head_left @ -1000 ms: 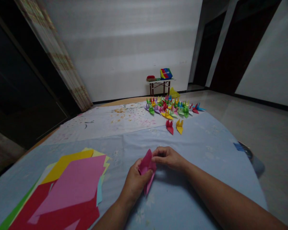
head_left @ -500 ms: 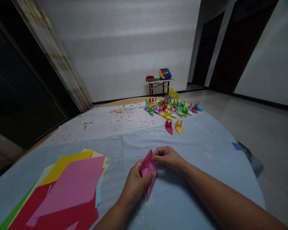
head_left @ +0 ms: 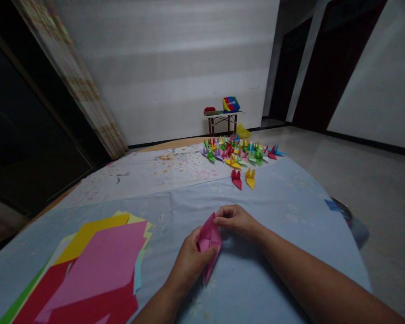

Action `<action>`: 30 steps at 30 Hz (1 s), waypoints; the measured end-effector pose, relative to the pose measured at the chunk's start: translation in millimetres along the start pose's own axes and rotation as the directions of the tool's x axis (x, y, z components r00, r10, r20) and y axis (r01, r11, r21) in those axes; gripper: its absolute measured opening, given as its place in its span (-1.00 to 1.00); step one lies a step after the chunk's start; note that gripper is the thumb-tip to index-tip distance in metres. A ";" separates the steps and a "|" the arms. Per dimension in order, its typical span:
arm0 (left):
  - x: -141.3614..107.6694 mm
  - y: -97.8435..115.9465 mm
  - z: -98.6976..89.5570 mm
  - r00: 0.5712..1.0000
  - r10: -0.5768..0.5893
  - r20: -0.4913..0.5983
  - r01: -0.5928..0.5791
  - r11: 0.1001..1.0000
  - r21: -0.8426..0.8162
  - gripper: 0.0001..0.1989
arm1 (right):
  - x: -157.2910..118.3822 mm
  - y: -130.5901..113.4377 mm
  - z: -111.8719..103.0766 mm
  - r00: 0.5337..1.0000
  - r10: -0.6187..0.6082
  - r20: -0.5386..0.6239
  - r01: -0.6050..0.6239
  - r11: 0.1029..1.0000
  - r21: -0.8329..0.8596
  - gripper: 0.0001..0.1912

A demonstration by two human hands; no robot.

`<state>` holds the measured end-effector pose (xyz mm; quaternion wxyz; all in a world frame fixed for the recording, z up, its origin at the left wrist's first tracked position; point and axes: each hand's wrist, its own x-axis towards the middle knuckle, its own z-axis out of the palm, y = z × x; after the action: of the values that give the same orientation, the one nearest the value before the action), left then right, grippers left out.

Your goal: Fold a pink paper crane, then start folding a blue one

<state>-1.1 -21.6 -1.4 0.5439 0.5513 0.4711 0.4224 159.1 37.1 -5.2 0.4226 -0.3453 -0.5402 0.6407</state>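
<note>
A pink folded paper, long and pointed at both ends, is held just over the blue tablecloth in front of me. My left hand grips its left side and lower middle, with the thumb lying across the front. Near the top tip, my right hand pinches the paper's right edge between thumb and fingers. Beyond the hands stand a red paper crane and a yellow paper crane.
A stack of coloured paper sheets lies at the left. Many folded cranes crowd the table's far right. Behind stands a small table carrying a multicoloured box. A stool-like object is beside the right edge.
The view has shifted slightly. Both hands keep their hold on the pink paper, which has barely moved; its folded flap shows a little wider.
</note>
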 end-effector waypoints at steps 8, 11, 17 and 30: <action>-0.8 1.8 0.7 1.000 -0.001 0.004 0.000 1.000 0.025 -0.67 | -0.9 -5.0 0.6 1.000 -0.009 0.000 0.009 1.000 0.030 -0.68; -1.6 2.6 0.9 1.000 0.010 0.023 -0.011 0.999 0.043 -0.66 | -1.2 -6.3 -0.2 1.000 -0.014 -0.011 0.015 0.999 0.037 -0.71; -1.6 0.0 1.0 0.999 0.037 0.034 -0.040 0.996 0.077 -0.65 | -1.9 -7.9 -0.8 1.000 -0.007 -0.006 0.007 0.999 0.040 -0.70; -1.6 -1.4 0.5 0.997 0.034 0.068 -0.042 0.992 0.119 -0.62 | -1.5 -5.5 -3.3 0.999 -0.042 -0.009 0.043 0.997 0.064 -0.74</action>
<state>-1.0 -23.4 -2.8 0.5170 0.6054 0.4669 0.3850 163.6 37.4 -0.4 0.4490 -0.3225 -0.5251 0.6471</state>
